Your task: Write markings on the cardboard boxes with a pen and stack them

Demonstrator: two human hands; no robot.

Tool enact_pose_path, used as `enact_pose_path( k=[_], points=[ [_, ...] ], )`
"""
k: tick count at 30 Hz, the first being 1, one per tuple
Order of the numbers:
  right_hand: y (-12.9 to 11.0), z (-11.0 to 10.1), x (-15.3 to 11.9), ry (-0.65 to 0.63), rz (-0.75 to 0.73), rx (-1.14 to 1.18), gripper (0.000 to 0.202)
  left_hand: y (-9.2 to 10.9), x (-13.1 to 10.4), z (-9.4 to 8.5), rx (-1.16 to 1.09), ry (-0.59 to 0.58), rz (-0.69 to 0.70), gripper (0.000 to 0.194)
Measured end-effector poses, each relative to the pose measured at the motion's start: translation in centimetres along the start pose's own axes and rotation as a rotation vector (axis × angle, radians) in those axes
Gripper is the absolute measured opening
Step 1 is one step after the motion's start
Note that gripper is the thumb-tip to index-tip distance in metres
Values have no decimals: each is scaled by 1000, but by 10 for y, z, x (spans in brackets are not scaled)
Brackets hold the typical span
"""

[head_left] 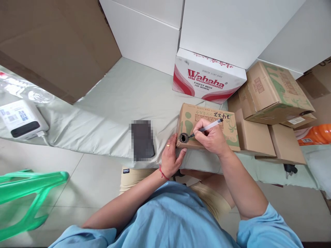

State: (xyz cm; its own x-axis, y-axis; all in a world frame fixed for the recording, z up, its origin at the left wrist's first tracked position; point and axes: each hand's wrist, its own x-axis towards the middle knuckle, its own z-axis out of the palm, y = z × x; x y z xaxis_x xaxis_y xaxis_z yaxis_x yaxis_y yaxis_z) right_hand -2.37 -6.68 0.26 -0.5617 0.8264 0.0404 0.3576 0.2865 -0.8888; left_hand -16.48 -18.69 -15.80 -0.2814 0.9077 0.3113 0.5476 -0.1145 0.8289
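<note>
A brown cardboard box (207, 112) with green palm-tree print lies before me, with handwritten digits in black on its top. My right hand (210, 137) is closed around a marker pen (210, 124) with a pale barrel and dark ends. Its tip points down at the edge of a black inked patch (183, 138) near the box's front left corner; whether it touches there I cannot tell. Against the left end of the same box rests my left hand (172, 158), fingers stretched along the side and thumb spread toward the front.
Behind stands a white and red water carton (209, 77). To the right are stacked brown boxes (279, 93) and an orange bottle (317, 134). A pixelated dark phone-like object (141, 140), a white power bank (24, 119) and a green stool (33, 196) are on the left.
</note>
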Motion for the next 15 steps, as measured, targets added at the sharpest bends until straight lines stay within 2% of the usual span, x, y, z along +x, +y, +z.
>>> enact_pose_path(
  k=[7,15],
  points=[
    [0,-1,-4,-107,-17,32,13,0,0,0,21,-8,-10,68],
    [2,3,-4,-72,-10,-26,19,2,0,-1,26,-9,1,68]
  ],
)
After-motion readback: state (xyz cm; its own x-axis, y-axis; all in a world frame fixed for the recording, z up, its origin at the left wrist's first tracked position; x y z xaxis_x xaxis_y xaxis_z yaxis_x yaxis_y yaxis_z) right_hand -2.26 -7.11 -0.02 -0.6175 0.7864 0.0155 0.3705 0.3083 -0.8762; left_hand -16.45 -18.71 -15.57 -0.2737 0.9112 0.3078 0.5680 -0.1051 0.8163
